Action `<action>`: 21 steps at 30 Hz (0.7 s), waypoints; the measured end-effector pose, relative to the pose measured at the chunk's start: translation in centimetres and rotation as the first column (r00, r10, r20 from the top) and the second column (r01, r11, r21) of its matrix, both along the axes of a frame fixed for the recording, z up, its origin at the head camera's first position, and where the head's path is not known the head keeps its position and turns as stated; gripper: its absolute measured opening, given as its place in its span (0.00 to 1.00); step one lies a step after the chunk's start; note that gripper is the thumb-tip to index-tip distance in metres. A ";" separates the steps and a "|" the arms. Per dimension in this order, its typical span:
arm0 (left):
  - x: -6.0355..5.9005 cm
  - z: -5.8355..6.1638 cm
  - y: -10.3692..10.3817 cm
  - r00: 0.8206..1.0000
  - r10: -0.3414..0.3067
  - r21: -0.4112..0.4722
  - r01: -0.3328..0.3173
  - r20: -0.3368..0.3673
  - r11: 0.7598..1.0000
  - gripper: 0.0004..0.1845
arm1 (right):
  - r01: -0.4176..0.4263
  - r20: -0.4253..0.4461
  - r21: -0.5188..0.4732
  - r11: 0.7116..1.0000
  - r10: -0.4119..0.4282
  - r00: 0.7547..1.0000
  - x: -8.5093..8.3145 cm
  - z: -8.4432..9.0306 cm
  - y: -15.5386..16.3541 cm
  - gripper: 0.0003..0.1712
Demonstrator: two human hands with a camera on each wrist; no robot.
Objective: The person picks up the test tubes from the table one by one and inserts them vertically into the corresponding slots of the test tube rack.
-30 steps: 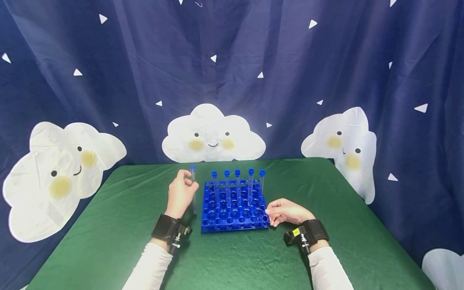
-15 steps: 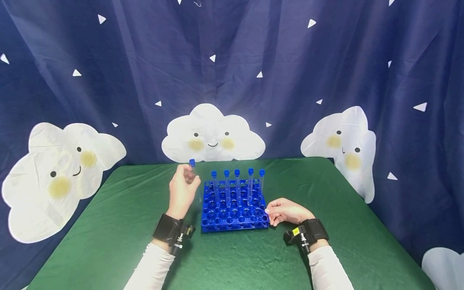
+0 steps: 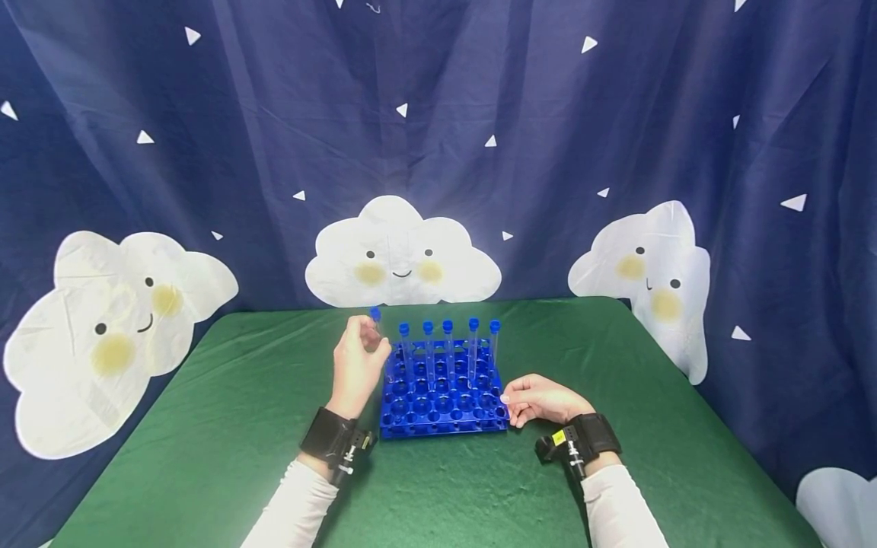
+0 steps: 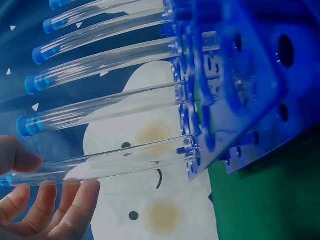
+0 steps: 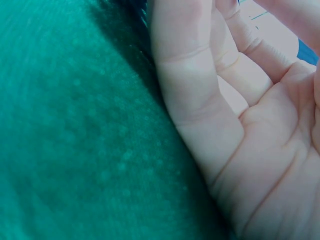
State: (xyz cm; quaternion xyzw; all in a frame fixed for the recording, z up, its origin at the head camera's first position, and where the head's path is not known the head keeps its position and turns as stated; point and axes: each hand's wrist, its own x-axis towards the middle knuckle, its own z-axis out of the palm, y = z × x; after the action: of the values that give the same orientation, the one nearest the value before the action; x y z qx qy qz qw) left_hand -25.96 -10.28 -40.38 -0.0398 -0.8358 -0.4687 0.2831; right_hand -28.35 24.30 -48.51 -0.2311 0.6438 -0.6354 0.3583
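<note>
The left hand [image 3: 358,364] grasps a clear tube with a blue cap [image 4: 100,164] near its capped end, thumb on one side and fingers [image 4: 75,205] on the other, and holds it at the far left corner of the blue rack [image 3: 441,392]; the wrist view shows the tube's open end touching the rack's edge. Five more capped tubes [image 3: 448,346] stand upright in the rack's back row, just beside the held one. The right hand [image 3: 541,399] rests on the green worktop [image 3: 205,426] against the rack's near right corner, fingers loosely curled and touching it, gripping nothing.
</note>
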 end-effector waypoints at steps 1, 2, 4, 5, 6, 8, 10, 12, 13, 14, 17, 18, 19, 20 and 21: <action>0.0 -0.1 0.1 1.000 -0.001 -0.001 0.001 0.001 1.000 0.17 | -0.002 -0.001 -0.003 1.000 0.002 1.000 0.0 0.0 0.0 0.13; 0.0 -0.2 0.1 1.000 -0.002 -0.003 0.002 0.003 1.000 0.17 | -0.004 -0.002 -0.006 1.000 0.004 1.000 0.0 0.0 0.0 0.13; 0.0 -0.4 0.2 1.000 -0.004 -0.010 0.004 0.009 1.000 0.16 | -0.008 -0.003 -0.012 1.000 0.007 1.000 0.0 0.0 0.0 0.13; 0.0 -0.5 0.2 1.000 -0.005 -0.015 0.005 0.012 1.000 0.16 | -0.010 -0.005 -0.015 1.000 0.010 1.000 0.0 0.0 0.1 0.13; 0.0 -0.6 0.3 1.000 -0.007 -0.019 0.007 0.016 1.000 0.16 | -0.012 -0.007 -0.018 1.000 0.012 1.000 0.0 -0.1 0.1 0.13; 0.0 -0.8 0.3 1.000 -0.013 -0.027 0.014 0.022 1.000 0.16 | -0.014 -0.007 -0.020 1.000 0.013 1.000 0.0 -0.1 0.1 0.13; 0.0 -1.0 0.3 1.000 -0.016 -0.041 0.017 0.024 0.999 0.16 | -0.014 -0.007 -0.019 1.000 0.013 1.000 0.0 -0.1 0.1 0.13; 0.1 -1.1 0.4 0.999 -0.019 -0.054 0.020 0.028 0.998 0.16 | -0.014 -0.008 -0.019 1.000 0.014 1.000 -0.1 -0.1 0.1 0.13; 0.1 -1.2 0.4 0.999 -0.019 -0.061 0.021 0.030 0.998 0.16 | -0.014 -0.008 -0.018 1.000 0.014 1.000 -0.1 -0.2 0.1 0.13; 0.1 -1.3 0.4 0.999 -0.019 -0.068 0.021 0.032 0.997 0.16 | -0.015 -0.008 -0.016 1.000 0.014 1.000 -0.1 -0.2 0.1 0.13; 0.1 -1.4 0.4 0.999 -0.020 -0.077 0.023 0.048 0.997 0.16 | -0.015 -0.007 -0.013 1.000 0.015 1.000 -0.1 -0.2 0.1 0.14; 0.1 -1.5 0.4 0.998 -0.019 -0.081 0.023 0.052 0.996 0.16 | -0.014 -0.007 -0.012 1.000 0.013 1.000 -0.1 -0.2 0.1 0.14; 0.1 -1.5 0.5 0.998 -0.021 -0.082 0.026 0.057 0.996 0.16 | -0.013 -0.006 -0.011 1.000 0.013 1.000 -0.2 -0.2 0.1 0.14; 0.1 -1.6 0.5 0.998 -0.021 -0.083 0.026 0.060 0.996 0.16 | -0.012 -0.005 -0.009 1.000 0.012 1.000 -0.2 -0.2 0.1 0.14; 0.1 -1.6 0.5 0.998 -0.023 -0.081 0.028 0.063 0.996 0.16 | -0.012 -0.005 -0.008 1.000 0.012 1.000 -0.2 -0.2 0.1 0.14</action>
State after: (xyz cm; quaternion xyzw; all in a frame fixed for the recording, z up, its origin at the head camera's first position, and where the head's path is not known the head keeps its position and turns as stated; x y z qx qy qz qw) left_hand -25.84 -9.80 -41.96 -0.0475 -0.8621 -0.4388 0.2490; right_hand -28.54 24.36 -48.71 -0.2377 0.6408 -0.6353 0.3595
